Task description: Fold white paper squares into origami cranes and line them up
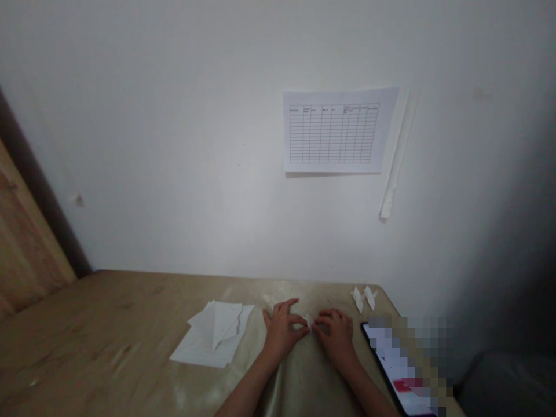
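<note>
Between my two hands is a small piece of white paper (309, 320), pinched from both sides just above the brown table cover. My left hand (282, 329) grips it with thumb and forefinger while the other fingers stretch outward. From the other side my right hand (334, 331) has its fingertips closed at the paper's edge, which they partly hide. Left of my hands lies a loose stack of white paper sheets (200, 347), with a folded piece on top. Two small twisted white paper pieces (369, 297) rest side by side near the table's back right corner.
A phone (382, 353) with a lit screen, partly blurred out, lies along the right table edge. Behind the table (108, 336) rises a white wall bearing a printed grid sheet (332, 133). A wooden panel (30, 231) stands at the far left.
</note>
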Tool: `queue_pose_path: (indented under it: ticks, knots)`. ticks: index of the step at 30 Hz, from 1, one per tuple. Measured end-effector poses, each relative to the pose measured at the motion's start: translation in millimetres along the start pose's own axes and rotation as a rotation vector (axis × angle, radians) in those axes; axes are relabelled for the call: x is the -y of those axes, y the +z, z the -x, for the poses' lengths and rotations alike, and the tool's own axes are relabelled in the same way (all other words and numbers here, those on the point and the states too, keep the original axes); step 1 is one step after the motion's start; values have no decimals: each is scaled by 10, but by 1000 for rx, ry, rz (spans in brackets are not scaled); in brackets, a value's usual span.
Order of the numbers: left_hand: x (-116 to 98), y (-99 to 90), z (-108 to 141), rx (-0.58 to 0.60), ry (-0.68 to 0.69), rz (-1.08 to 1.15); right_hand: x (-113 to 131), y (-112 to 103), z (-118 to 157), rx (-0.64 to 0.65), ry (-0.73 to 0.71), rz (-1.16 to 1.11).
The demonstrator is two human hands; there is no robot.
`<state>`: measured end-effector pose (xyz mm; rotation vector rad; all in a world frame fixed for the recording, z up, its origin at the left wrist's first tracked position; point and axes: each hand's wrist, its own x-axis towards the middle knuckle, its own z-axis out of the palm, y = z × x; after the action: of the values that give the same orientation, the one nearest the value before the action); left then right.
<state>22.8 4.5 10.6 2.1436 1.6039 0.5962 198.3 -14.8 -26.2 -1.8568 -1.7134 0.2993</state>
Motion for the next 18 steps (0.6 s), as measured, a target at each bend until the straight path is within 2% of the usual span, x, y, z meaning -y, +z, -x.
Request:
queue_pose_path:
  ticks: [9,18]
  knots:
    - [39,65,-23,-120,-15,20,-4,-16,16,-47,7,-56]
    - [37,80,-34,-71,-6,43,-31,-14,-32,-65,-8,-152]
